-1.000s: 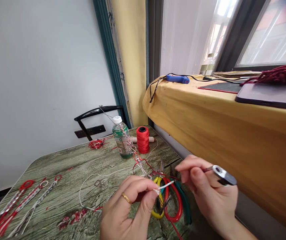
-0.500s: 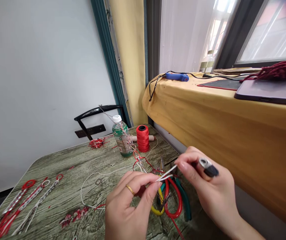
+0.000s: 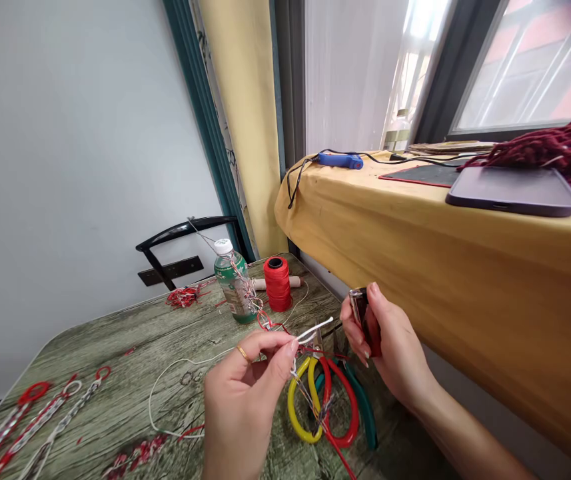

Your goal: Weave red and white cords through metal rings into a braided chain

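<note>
My left hand (image 3: 252, 393), with a gold ring on one finger, pinches a white cord (image 3: 310, 331) between thumb and fingertips. Two strands of it stick out to the right, one ending in a small blob. My right hand (image 3: 390, 343) is wrapped around a lighter (image 3: 360, 308) with a metal top and dark red body, held upright a little right of the cord's end; no flame shows. Below the hands lie scissors with one yellow and one red handle (image 3: 349, 403), and green-handled pliers (image 3: 366, 413). Thin red and white cords cross over the scissors.
A green-labelled bottle (image 3: 230, 283) with cords strung along it stands behind, beside a red thread spool (image 3: 278, 287). Braided keyrings (image 3: 40, 413) lie at left. Rightward, a yellow-covered ledge (image 3: 365, 227) bears a phone (image 3: 512, 192) and dark red yarn (image 3: 555, 150).
My right hand has let go of the cord's end and turned the lighter upright in its grip. My left hand still pinches the cord. The view has shifted slightly right.
</note>
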A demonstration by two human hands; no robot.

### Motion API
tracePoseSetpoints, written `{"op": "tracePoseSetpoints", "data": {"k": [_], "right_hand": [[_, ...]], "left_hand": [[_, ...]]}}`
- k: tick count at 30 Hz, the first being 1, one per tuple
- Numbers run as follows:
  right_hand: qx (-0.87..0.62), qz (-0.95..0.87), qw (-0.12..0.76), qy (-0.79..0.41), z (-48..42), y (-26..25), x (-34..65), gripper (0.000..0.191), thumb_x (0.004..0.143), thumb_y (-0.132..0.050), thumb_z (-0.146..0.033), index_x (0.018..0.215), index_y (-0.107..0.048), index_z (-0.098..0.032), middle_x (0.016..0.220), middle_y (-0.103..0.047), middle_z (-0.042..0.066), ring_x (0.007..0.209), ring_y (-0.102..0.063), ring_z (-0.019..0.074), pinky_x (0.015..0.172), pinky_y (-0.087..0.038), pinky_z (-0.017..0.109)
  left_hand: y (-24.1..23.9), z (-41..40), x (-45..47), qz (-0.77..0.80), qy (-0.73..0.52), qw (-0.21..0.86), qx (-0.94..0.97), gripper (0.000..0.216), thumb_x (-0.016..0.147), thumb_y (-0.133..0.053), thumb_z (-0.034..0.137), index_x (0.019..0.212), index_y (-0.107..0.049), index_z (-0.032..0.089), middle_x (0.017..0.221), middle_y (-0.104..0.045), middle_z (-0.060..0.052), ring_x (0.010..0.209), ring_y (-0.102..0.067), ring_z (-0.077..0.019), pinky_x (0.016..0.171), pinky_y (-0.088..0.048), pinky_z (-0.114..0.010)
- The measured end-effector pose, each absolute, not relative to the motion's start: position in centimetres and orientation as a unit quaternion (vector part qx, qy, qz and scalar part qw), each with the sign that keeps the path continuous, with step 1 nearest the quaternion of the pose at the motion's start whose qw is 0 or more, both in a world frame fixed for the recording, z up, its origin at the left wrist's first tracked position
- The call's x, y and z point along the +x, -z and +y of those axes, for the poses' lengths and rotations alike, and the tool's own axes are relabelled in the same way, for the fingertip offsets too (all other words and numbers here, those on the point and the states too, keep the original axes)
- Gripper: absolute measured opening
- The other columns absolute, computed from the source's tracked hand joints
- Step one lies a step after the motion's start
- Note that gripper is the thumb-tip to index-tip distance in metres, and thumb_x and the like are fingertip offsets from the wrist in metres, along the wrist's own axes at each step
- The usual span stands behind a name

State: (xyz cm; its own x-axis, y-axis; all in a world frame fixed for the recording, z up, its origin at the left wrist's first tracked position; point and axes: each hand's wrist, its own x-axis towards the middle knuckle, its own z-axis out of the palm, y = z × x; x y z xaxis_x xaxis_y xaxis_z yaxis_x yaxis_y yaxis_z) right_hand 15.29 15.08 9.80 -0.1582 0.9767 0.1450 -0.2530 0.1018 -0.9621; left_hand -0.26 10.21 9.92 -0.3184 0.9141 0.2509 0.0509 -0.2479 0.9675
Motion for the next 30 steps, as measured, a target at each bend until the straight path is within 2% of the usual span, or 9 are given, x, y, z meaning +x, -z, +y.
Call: {"op": "tracePoseSetpoints", "data": {"k": [3,6,8,11,14,19,25,28,30], "right_hand": [[-0.372,-0.527,0.528,-0.553,15.1,-9.2,15.3,0.053,0.085,-0.026,-0.057,0.061,-0.049,-0.015,0.04,-0.032,-0.006,0.034,-0.026,0.005,0.033,-0.023,0.018],[-0.335,-0.537,0.496,-0.594,14.8,-9.3,15.0,0.046,0.081,-0.039,-0.056,0.073,-0.056,-0.014,0.04,-0.03,-0.008,0.033,-0.022,0.0031,0.033,-0.02,0.016],[-0.315,-0.541,0.479,-0.616,14.4,-9.7,14.8,0.033,0.078,-0.053,-0.046,0.087,-0.059,-0.015,0.043,-0.039,-0.008,0.033,-0.022,0.0014,0.034,-0.018,0.016],[-0.321,-0.558,0.473,-0.601,13.8,-10.3,14.7,0.022,0.075,-0.061,-0.034,0.075,-0.064,-0.013,0.054,-0.053,-0.003,0.034,-0.026,-0.0005,0.036,-0.018,0.017],[-0.341,-0.576,0.487,-0.561,13.5,-10.7,14.8,0.027,0.075,-0.061,-0.032,0.057,-0.062,-0.011,0.054,-0.052,-0.001,0.037,-0.031,0.0012,0.039,-0.024,0.019],[-0.372,-0.597,0.475,-0.528,13.1,-11.1,14.7,0.027,0.072,-0.063,-0.031,0.054,-0.058,-0.012,0.057,-0.053,0.0,0.043,-0.036,0.0051,0.041,-0.028,0.02],[-0.376,-0.637,0.455,-0.496,12.9,-11.0,14.3,0.025,0.073,-0.063,-0.031,0.056,-0.054,-0.014,0.055,-0.05,-0.001,0.049,-0.04,0.0076,0.045,-0.031,0.021],[-0.382,-0.605,0.484,-0.504,13.3,-10.5,14.5,0.034,0.075,-0.059,-0.038,0.054,-0.047,-0.015,0.05,-0.04,-0.004,0.045,-0.032,0.0059,0.043,-0.026,0.021],[-0.367,-0.568,0.511,-0.531,13.6,-10.1,14.7,0.04,0.081,-0.047,-0.048,0.059,-0.049,-0.015,0.047,-0.031,-0.006,0.043,-0.025,0.0058,0.042,-0.022,0.021]], "left_hand": [[-9.5,10.3,-0.6,0.499,-0.635,0.379,0.452,0.004,0.067,-0.067,0.021,0.07,-0.068,0.02,0.062,-0.063,0.003,0.053,-0.052,-0.0066,0.049,-0.045,-0.012],[-9.4,10.3,-0.6,0.496,-0.628,0.406,0.442,0.005,0.066,-0.067,0.022,0.07,-0.068,0.019,0.06,-0.062,0.002,0.053,-0.051,-0.0071,0.046,-0.044,-0.012],[-9.6,10.3,-0.5,0.489,-0.627,0.416,0.441,0.005,0.065,-0.068,0.023,0.068,-0.068,0.018,0.058,-0.061,0.002,0.05,-0.05,-0.0068,0.044,-0.042,-0.012],[-10.0,10.2,-0.3,0.484,-0.618,0.426,0.451,0.005,0.065,-0.068,0.022,0.065,-0.068,0.017,0.054,-0.058,0.002,0.045,-0.046,-0.0058,0.04,-0.039,-0.012],[-10.3,10.1,-0.2,0.485,-0.591,0.444,0.467,0.007,0.066,-0.067,0.024,0.067,-0.067,0.016,0.052,-0.055,0.002,0.043,-0.044,-0.006,0.038,-0.038,-0.013],[-10.6,9.9,-0.3,0.495,-0.535,0.447,0.519,0.019,0.071,-0.062,0.027,0.088,-0.064,0.019,0.044,-0.04,0.008,0.039,-0.037,-0.0056,0.037,-0.034,-0.015],[-10.7,9.8,0.0,0.526,-0.516,0.354,0.576,0.01,0.07,-0.062,0.027,0.068,-0.07,0.02,0.039,-0.038,0.007,0.036,-0.029,-0.0049,0.033,-0.023,-0.016],[-10.7,9.8,0.1,0.527,-0.531,0.344,0.568,0.012,0.07,-0.061,0.027,0.064,-0.069,0.02,0.038,-0.039,0.006,0.034,-0.027,-0.0049,0.031,-0.021,-0.017],[-10.6,9.8,0.1,0.536,-0.541,0.337,0.553,0.012,0.07,-0.062,0.027,0.065,-0.069,0.019,0.038,-0.041,0.006,0.034,-0.029,-0.005,0.03,-0.022,-0.017]]}}
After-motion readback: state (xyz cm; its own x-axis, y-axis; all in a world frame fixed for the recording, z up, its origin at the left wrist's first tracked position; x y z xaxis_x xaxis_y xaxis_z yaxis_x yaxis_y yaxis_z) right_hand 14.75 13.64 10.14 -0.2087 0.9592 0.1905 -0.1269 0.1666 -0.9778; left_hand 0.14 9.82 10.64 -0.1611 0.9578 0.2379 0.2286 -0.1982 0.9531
